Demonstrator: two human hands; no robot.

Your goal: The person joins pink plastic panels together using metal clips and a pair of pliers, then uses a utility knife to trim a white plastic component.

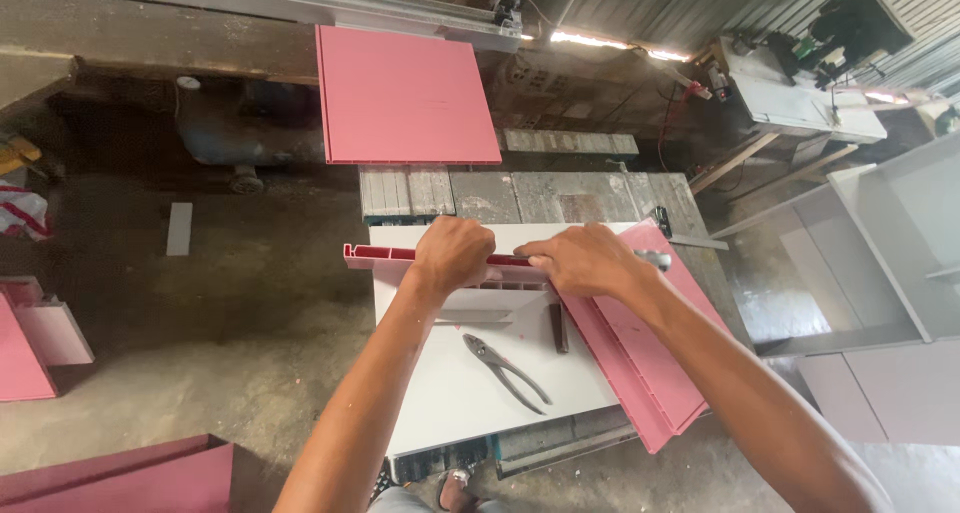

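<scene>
Far left: pink panel offcuts leaning by the floor edge (40,338), two there as far as visible, plus one more pink sheet at bottom left (130,478). Up top, one large square pink panel (405,98) lying flat on the long bench, untouched. Centre: one white board (470,383) serving as work surface over a slatted table (520,195). Standing on edge across the board's far side, one pink hollow-core PVC strip (375,254), open cells showing at its left end. Left hand (455,256) clenched over the strip's top edge, grasping it. Right hand (583,258) just beside, closed around what looks like a knife or tool handle (655,260), blade hidden, so exact tool uncertain; pressed to the same strip. Judged mid-job: strip upright and pinned, trimming or scoring apparently in hand, not finished; no freed piece visible. On the board near the hands: one metal blade or flat tool (475,317), one pair of pliers (507,371), one small dark bar (559,327), all idle. Right of these, one wide pink ribbed panel (650,373) lying tilted over the board's right edge. Far right: pale grey cabinet carcass (890,243), one visible.
</scene>
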